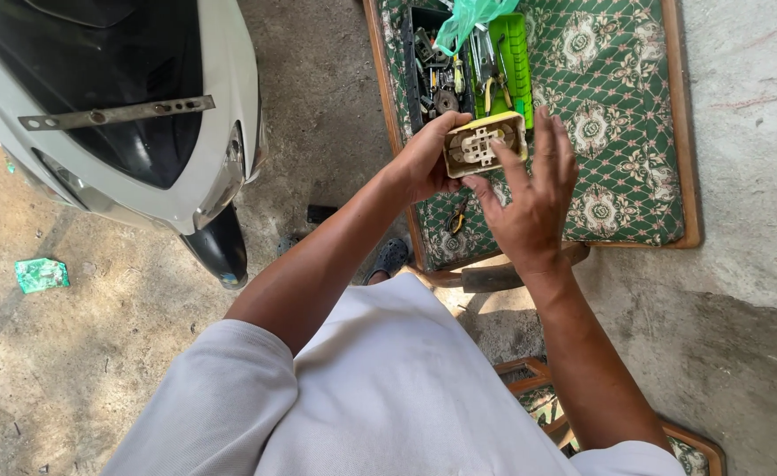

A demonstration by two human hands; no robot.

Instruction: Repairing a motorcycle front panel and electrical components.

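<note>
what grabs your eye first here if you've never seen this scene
A yellowish switch box held up at centre, gripped by the left hand while the right hand pokes into it. Behind them, a green patterned cushion carries a green tool tray. A white scooter fills the upper left.

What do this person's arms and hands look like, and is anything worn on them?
Both arms are bare from the upper arm down. Short white sleeves of a T-shirt cover only the shoulders and upper arms. The left hand and right hand are bare too: no gloves, and no watch, ring or bracelet that shows in this view.
</note>
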